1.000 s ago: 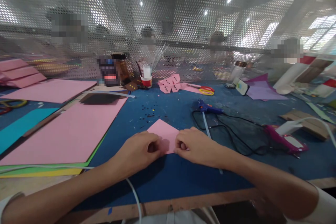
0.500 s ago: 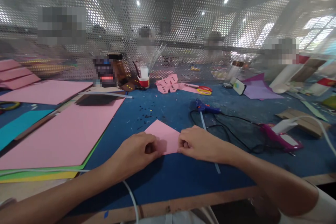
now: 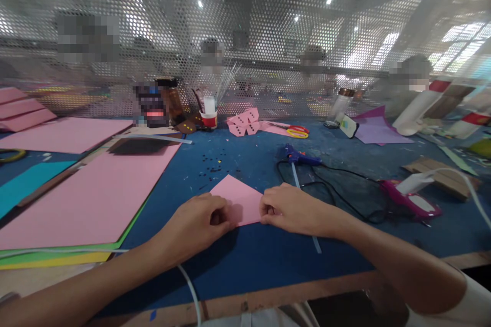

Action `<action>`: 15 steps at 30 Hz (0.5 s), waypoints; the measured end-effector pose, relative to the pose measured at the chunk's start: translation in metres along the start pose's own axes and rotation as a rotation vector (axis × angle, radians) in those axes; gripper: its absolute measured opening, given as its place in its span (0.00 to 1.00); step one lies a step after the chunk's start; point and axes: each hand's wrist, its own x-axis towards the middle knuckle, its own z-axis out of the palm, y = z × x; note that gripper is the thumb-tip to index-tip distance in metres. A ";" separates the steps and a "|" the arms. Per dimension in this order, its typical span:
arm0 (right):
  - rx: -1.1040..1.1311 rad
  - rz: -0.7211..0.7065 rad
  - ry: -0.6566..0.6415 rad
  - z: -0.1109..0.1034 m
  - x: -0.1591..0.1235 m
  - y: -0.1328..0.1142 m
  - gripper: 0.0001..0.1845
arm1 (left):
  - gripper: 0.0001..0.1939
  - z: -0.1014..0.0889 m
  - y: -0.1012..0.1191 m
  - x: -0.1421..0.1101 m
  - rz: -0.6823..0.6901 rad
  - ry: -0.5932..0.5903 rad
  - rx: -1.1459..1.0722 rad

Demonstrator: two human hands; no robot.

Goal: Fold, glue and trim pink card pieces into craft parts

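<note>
A small pink sheet of paper lies on the blue tabletop between my hands, its pointed corner toward the back. My left hand has its fingers curled and closed on the paper's left side. On the opposite side, my right hand pinches the right edge. Both sets of fingers cover parts of the paper, so the outer corners are partly hidden. Beyond the right hand rests a blue glue gun, with a clear glue stick running from it toward that hand.
Large pink sheets are stacked at left over green and yellow ones, beside a cyan sheet. Scissors and a dotted pink paper butterfly lie at the back. A magenta power strip with cables sits right, near purple paper.
Both hands hold almost the same position on the pink paper. The view has shifted very slightly.
</note>
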 end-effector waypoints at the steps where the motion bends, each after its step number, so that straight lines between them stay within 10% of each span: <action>1: -0.003 0.001 0.000 0.000 0.000 0.001 0.04 | 0.10 0.000 0.000 0.000 -0.002 -0.001 0.003; 15: -0.004 0.053 -0.053 -0.006 0.002 -0.001 0.05 | 0.13 0.001 -0.001 0.000 -0.001 0.008 0.010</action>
